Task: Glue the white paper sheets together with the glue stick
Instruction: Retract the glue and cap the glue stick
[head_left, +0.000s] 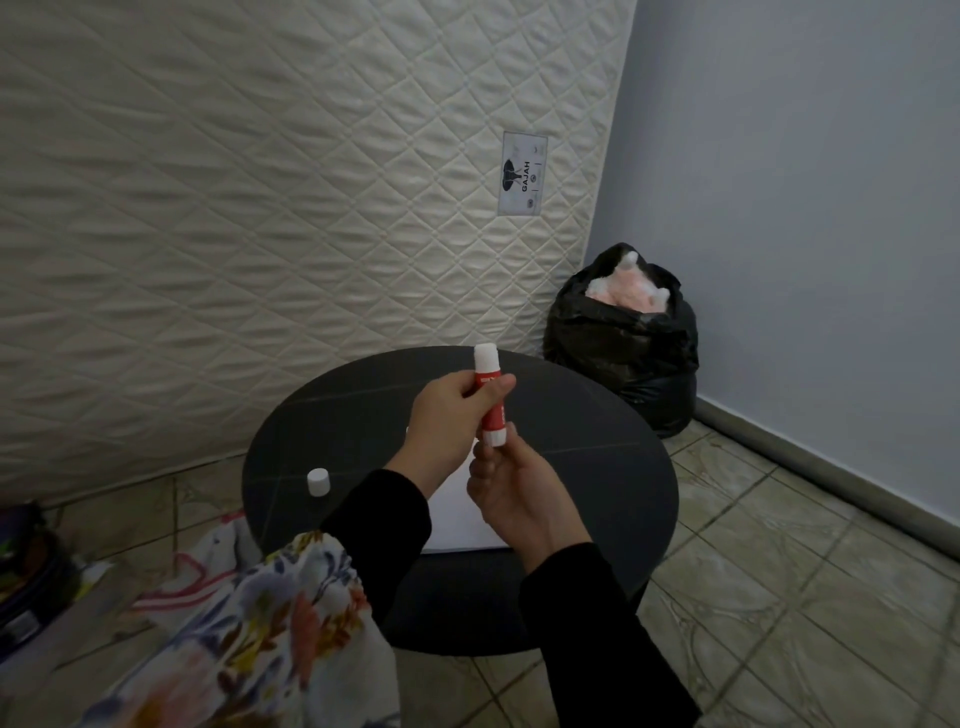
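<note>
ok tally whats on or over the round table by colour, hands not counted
red and white: 1, the glue stick, held over the table by both hands, left hand and right hand
white: 2, the cap and the paper; I cannot tell how many sheets
total: 3

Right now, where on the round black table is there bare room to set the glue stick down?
Bare patches: the round black table's far right side toward the black bag, and the left between small white cap and sleeve. The white paper sheets fill the near middle, under both hands.
</note>
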